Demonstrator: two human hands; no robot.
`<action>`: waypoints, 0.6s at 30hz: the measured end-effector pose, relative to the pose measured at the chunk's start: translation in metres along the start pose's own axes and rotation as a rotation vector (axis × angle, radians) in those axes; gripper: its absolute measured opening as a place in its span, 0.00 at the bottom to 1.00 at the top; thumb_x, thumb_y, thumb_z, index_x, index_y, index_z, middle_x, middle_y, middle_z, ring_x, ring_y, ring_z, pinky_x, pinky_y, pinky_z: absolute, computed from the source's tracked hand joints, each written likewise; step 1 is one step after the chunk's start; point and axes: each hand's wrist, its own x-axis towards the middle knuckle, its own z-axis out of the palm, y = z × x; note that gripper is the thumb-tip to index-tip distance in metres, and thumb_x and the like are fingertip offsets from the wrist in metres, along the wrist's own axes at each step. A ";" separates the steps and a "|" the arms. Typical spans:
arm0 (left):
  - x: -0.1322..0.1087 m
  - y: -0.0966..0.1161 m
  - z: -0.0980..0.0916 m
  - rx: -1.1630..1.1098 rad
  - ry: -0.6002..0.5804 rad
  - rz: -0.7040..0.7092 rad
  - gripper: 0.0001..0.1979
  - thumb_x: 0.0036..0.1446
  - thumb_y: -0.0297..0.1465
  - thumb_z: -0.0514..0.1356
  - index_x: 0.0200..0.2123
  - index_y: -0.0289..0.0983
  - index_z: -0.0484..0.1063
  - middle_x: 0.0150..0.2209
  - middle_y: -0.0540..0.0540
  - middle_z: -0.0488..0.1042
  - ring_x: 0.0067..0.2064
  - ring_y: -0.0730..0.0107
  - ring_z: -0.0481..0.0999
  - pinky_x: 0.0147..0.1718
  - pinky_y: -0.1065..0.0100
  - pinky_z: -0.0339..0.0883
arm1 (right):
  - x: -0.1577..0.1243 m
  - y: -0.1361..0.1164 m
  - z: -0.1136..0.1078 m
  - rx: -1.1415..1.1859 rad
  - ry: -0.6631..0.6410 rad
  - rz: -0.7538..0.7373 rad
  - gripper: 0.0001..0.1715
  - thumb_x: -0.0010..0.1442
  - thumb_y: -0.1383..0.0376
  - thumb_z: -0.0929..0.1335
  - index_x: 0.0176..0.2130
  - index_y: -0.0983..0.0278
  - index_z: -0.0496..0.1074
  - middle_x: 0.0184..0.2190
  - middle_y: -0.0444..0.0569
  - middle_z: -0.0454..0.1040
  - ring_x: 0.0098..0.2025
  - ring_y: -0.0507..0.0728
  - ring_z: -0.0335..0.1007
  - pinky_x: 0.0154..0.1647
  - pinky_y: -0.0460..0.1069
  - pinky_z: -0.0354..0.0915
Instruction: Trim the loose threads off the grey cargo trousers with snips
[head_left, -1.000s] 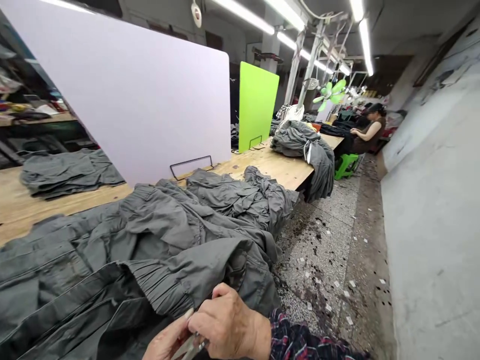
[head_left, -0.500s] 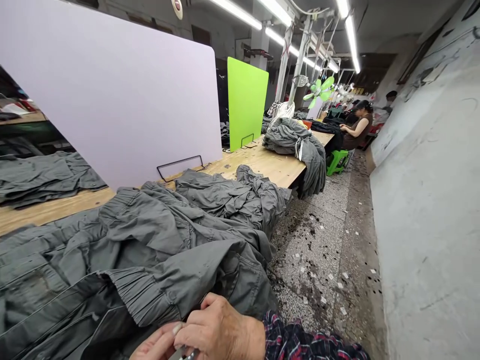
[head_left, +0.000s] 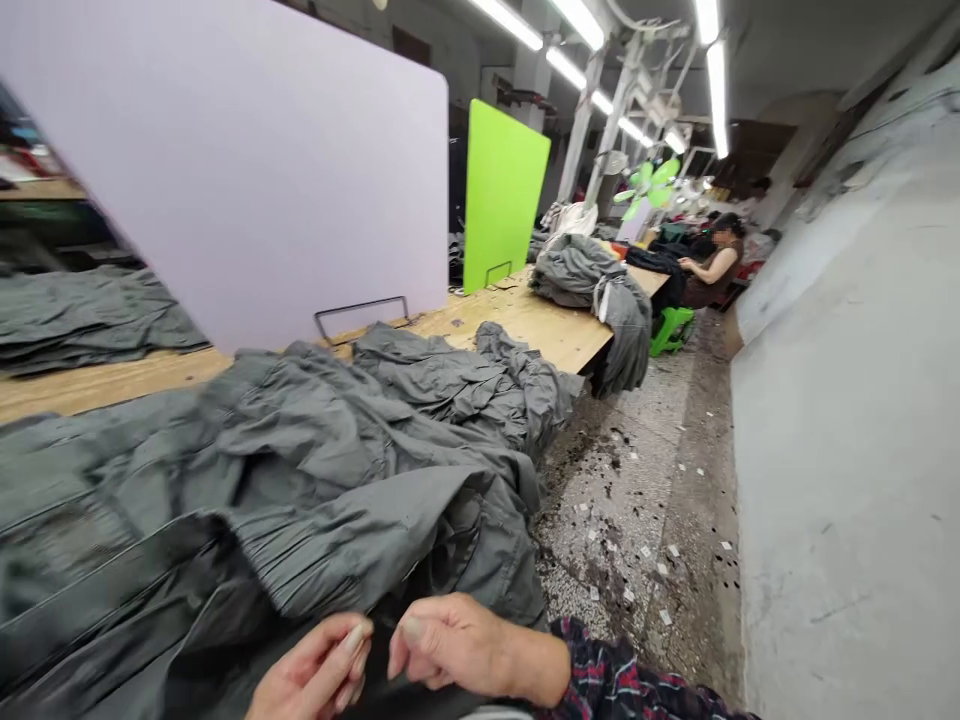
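Note:
My left hand (head_left: 315, 672) is at the bottom edge, its fingers held together and slightly curled, over the dark folds of a grey garment (head_left: 322, 480). What it holds, if anything, is hidden. Just to its right, my right hand (head_left: 450, 645) is curled in a loose fist with the thumb tucked forward; a plaid sleeve (head_left: 622, 680) covers its wrist. A small gap separates the two hands. The garment's pleated cuff (head_left: 300, 575) lies right above them, and the pile of grey cloth spreads over the wooden table (head_left: 525, 325).
A lilac divider board (head_left: 247, 170) and a green one (head_left: 502, 195) stand on the table. More grey garments (head_left: 592, 285) hang over its far end, where a seated person (head_left: 712, 265) works beside a green stool (head_left: 671, 328). To the right are a littered floor (head_left: 645, 500) and a grey wall.
My hands were pressed together around a small metal tool; now they are slightly apart and the tool is out of sight. The view has shifted a little.

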 end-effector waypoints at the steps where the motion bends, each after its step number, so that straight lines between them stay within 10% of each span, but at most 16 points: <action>1: -0.003 0.003 0.002 0.009 -0.009 0.028 0.20 0.35 0.43 0.69 0.26 0.33 0.72 0.17 0.54 0.62 0.21 0.79 0.57 0.21 0.74 0.53 | 0.001 -0.001 0.002 0.064 -0.018 0.037 0.32 0.53 0.40 0.61 0.29 0.67 0.65 0.20 0.39 0.58 0.20 0.44 0.51 0.20 0.40 0.51; 18: -0.004 0.007 -0.014 -0.138 -0.119 0.128 0.12 0.45 0.36 0.64 0.25 0.31 0.70 0.19 0.52 0.64 0.20 0.81 0.58 0.21 0.75 0.51 | 0.027 0.003 0.013 0.101 -0.113 0.215 0.25 0.57 0.46 0.61 0.29 0.65 0.60 0.15 0.34 0.48 0.18 0.44 0.36 0.17 0.42 0.36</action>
